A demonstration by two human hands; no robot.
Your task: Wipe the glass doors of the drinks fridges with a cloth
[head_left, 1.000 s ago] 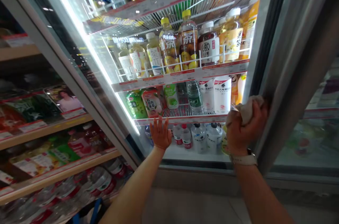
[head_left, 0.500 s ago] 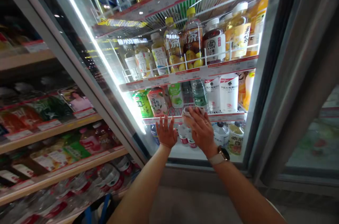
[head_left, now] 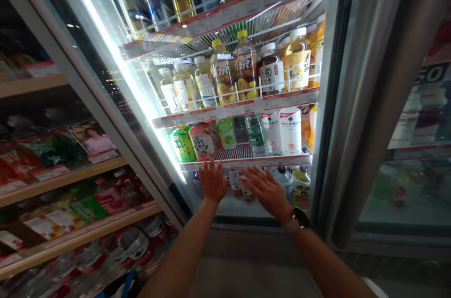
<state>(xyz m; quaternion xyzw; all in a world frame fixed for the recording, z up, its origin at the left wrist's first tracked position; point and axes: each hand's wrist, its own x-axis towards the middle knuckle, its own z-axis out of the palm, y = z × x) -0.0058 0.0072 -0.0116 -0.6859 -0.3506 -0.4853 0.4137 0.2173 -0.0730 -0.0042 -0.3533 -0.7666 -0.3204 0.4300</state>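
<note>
My left hand (head_left: 213, 184) lies flat with fingers spread against the glass door of a lit drinks fridge, low down, in front of the bottom shelf's edge. To its right, my right hand (head_left: 262, 190) presses on the same glass, its fingers stretched out and slightly blurred. A pale cloth (head_left: 243, 177) shows only at its fingertips; the palm hides the rest. Behind the glass stand a pink-red drink bottle (head_left: 203, 142), a green-labelled water bottle (head_left: 256, 134) and white bottles (head_left: 290, 131). A dark watch (head_left: 300, 217) sits on my right wrist.
The metal door frame (head_left: 331, 115) runs up the right side. A bright light strip (head_left: 102, 35) edges the fridge's left. Wooden shelves (head_left: 66, 237) with packed bottles stand at left. Another fridge door (head_left: 412, 166) is at far right.
My right hand has moved down the glass, and less of the cloth shows under it. My left hand stays flat on the door. The view has shifted slightly.
</note>
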